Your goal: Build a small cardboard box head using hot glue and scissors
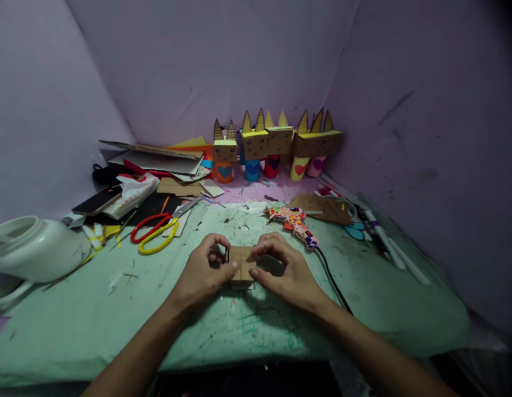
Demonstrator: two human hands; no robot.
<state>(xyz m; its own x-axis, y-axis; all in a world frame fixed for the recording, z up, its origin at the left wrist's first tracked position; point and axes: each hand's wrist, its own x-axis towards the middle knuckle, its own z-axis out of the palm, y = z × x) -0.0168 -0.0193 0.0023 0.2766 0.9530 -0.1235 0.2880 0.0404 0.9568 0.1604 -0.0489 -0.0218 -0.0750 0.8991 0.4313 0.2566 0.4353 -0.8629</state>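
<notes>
Both of my hands grip a small brown cardboard box [242,264] that rests on the green mat [115,309] in the middle of the table. My left hand [204,273] pinches its left side, thumb and fingers closed round the edge. My right hand [283,270] curls over its right side and top, fingers closed. The box's far side is hidden by my fingers.
Scissors with red and yellow handles [156,231] lie to the left, a patterned glue gun [295,223] with a black cord to the right. Several cardboard animal figures [272,146] stand at the back wall. Stacked cardboard [156,160], a phone [96,201], a white jug [32,248] and markers [388,242] lie around.
</notes>
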